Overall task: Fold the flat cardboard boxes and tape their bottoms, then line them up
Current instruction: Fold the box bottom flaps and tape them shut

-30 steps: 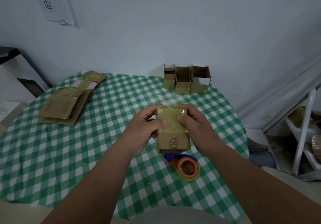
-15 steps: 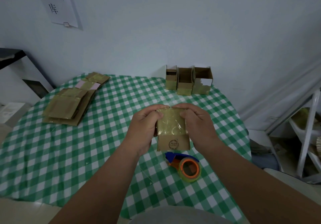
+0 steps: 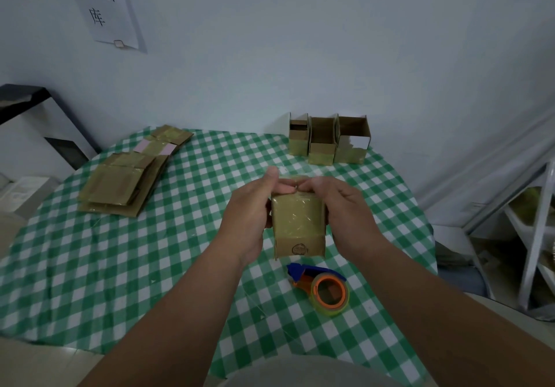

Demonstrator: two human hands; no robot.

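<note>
A person's two hands hold one folded box (image 3: 298, 224) above the middle of a round table (image 3: 90, 266) covered in green-and-white check. The left hand (image 3: 250, 215) grips the box's left side, thumb raised at the far top edge; the right hand (image 3: 345, 209) grips the right side, and the fingertips of both meet over the far top edge. The box's long axis runs away from the person, its taped, glossy face turned up toward the camera and a round stamp showing on the near panel.

A tape dispenser (image 3: 322, 289), blue and orange with a clear roll, lies on the table just nearer than the box, toward the near right edge. Three finished boxes (image 3: 329, 140) stand upright in a row, open tops up, touching side by side at the far edge against the wall. A stack of flat boxes (image 3: 120, 185) lies at the far left edge; their number cannot be counted. A paper sign (image 3: 102, 5) hangs on the wall above. A white rack (image 3: 537, 236) stands off the table's right.
</note>
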